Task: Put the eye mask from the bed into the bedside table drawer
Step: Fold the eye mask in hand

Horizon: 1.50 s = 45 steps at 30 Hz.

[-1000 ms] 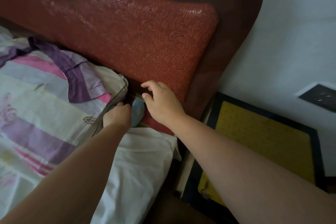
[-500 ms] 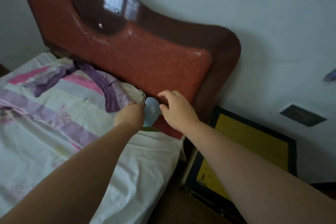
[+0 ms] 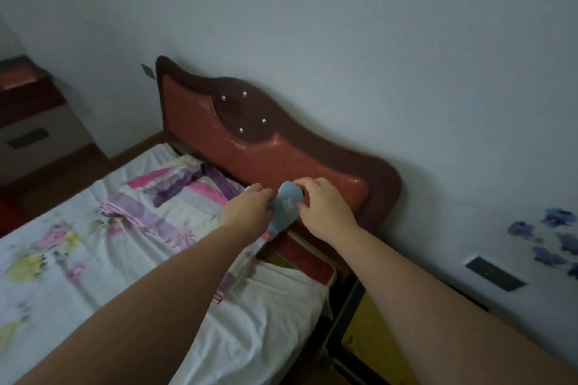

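A light blue eye mask [image 3: 286,206] with a pale pattern hangs lifted above the bed's head end, in front of the red headboard [image 3: 250,150]. My left hand [image 3: 247,208] pinches its left edge and my right hand [image 3: 323,208] grips its right edge. The bedside table [image 3: 369,331], black-framed with a yellow top, stands low at the right of the bed; no drawer front shows.
A striped and floral quilt [image 3: 125,219] and a white sheet [image 3: 259,322] cover the bed. Another cabinet [image 3: 28,122] stands at the far left. A dark wall socket [image 3: 494,272] and blue stickers [image 3: 550,234] sit on the right wall.
Both hands have lifted the mask up from the gap by the headboard. The view has pulled back and tilted up, showing the whole headboard and wall.
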Tool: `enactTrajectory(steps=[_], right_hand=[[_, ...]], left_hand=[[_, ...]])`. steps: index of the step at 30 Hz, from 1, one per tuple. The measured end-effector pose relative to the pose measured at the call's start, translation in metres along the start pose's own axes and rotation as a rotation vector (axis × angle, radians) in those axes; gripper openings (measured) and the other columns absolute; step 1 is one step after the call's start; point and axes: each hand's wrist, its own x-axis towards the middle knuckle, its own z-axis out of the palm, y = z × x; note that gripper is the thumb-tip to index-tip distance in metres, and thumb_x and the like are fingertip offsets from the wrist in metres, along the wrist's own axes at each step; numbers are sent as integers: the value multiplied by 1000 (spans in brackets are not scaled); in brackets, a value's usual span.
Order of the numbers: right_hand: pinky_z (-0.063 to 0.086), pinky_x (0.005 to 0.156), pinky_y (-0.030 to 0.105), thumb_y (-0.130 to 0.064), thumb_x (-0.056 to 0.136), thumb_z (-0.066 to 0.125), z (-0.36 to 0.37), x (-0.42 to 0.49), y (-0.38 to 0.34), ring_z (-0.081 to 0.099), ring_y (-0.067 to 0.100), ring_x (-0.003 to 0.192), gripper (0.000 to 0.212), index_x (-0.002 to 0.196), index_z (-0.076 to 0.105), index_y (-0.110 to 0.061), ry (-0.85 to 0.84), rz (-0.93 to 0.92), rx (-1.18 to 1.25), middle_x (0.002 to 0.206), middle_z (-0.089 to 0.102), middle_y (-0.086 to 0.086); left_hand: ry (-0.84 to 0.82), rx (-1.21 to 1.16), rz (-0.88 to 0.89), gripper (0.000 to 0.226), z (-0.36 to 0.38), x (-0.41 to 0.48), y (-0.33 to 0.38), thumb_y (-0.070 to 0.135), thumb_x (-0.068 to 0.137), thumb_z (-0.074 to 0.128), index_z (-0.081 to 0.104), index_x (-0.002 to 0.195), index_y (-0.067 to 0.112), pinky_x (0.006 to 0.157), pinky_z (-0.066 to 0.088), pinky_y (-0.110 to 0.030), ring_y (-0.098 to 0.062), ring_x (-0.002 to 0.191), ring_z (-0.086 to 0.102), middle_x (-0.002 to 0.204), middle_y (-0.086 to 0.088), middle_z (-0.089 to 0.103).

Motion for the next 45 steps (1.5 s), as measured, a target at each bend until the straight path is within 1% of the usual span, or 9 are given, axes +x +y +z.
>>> enactTrajectory(steps=[9, 14, 21, 23, 27, 30, 33, 38, 45], right_hand=[[47, 104, 43, -12, 87, 61, -62, 10, -51, 51, 31, 133, 72, 152, 35, -28, -108, 80, 131, 152, 46, 9], [51, 78, 26, -10, 82, 70, -73, 5, -66, 61, 21, 110, 50, 130, 58, -20, -166, 168, 386, 124, 64, 4], [62, 66, 42, -13, 81, 68, -71, -15, -98, 68, 22, 76, 10, 91, 64, -12, -180, 100, 561, 85, 69, 7], [50, 55, 28, -15, 82, 60, -68, -22, -112, 56, 9, 63, 5, 79, 59, -18, -75, -6, 383, 70, 61, -6], [47, 61, 30, -7, 83, 56, -58, -49, -138, 58, 13, 70, 14, 84, 58, -21, 4, -328, 76, 77, 61, -5], [53, 70, 41, -4, 79, 60, -46, -78, -151, 63, 23, 82, 16, 92, 67, -12, 39, -598, -73, 93, 67, 5], [56, 73, 39, 0, 73, 69, -36, -101, -148, 68, 23, 88, 19, 90, 70, -9, 87, -694, -129, 102, 70, 6], [49, 101, 22, 7, 81, 63, -31, -114, -139, 60, 22, 119, 23, 97, 72, -6, 136, -582, 16, 126, 62, 11], [29, 102, 1, 9, 84, 61, -21, -122, -124, 45, 9, 131, 31, 91, 75, -17, 327, -270, 269, 143, 47, -1]], left_hand=[[71, 55, 111, 24, -94, -28, 19, 28, 98, 53, 62, 119, 21, 72, 56, -44, -27, 96, 64, 118, -1, 57], [125, 53, 132, 22, -127, -45, 19, 27, 95, 56, 65, 114, 21, 72, 56, -43, -26, 95, 65, 116, 1, 59], [258, -40, 72, 21, -142, -62, -3, 24, 92, 63, 63, 113, 23, 72, 59, -37, -20, 90, 67, 126, 3, 57], [315, -305, -146, 37, -135, -73, -8, 26, 92, 64, 55, 129, 24, 84, 58, -37, -20, 101, 66, 137, -1, 54], [36, -1632, -891, 72, -118, -100, -13, 55, 92, 61, 42, 143, 9, 90, 57, -57, -44, 115, 62, 143, -27, 50], [-238, -2166, -816, 86, -111, -114, -19, 67, 91, 51, 46, 144, -1, 86, 56, -58, -47, 112, 65, 135, -33, 59], [-152, -2191, -803, 64, -113, -118, -20, 50, 100, 49, 47, 143, 2, 61, 60, -46, -39, 82, 76, 112, -30, 72], [-8, -2019, -880, 48, -114, -116, -24, 37, 102, 52, 48, 135, 2, 71, 60, -52, -43, 107, 67, 123, -27, 65], [105, -1995, -882, 21, -116, -119, -17, 21, 103, 50, 57, 112, 3, 60, 54, -47, -37, 71, 76, 96, -19, 75]])
